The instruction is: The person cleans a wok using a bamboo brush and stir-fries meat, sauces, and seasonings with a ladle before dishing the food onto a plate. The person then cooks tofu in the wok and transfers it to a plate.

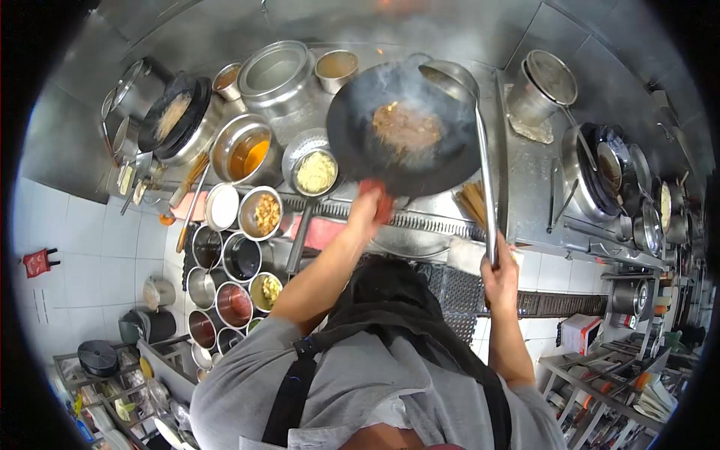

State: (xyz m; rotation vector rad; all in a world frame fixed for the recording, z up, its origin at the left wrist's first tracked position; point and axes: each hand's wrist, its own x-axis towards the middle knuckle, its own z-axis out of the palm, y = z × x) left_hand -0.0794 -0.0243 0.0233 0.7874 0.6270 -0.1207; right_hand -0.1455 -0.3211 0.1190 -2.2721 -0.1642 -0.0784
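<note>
1. Wok (351,131) on the surface (538,169), steaming food (405,127) in its middle; steam blurs the detail for me.
2. My left hand (364,211) is nearer: fingers closed on a red cloth (385,199) at the wok's near rim. Can't tell if there's a handle underneath.
3. My right hand (500,279), near-right of the wok: fingers wrapped round the ladle (484,165). Its long axis runs away from them up the wok's right side, bowl at the far-right rim; I can't tell contact.
4. Crowding the wok: black-handled strainer (292,154) just left, bamboo brush (471,202) near-right, beside the ladle's shaft.
</note>
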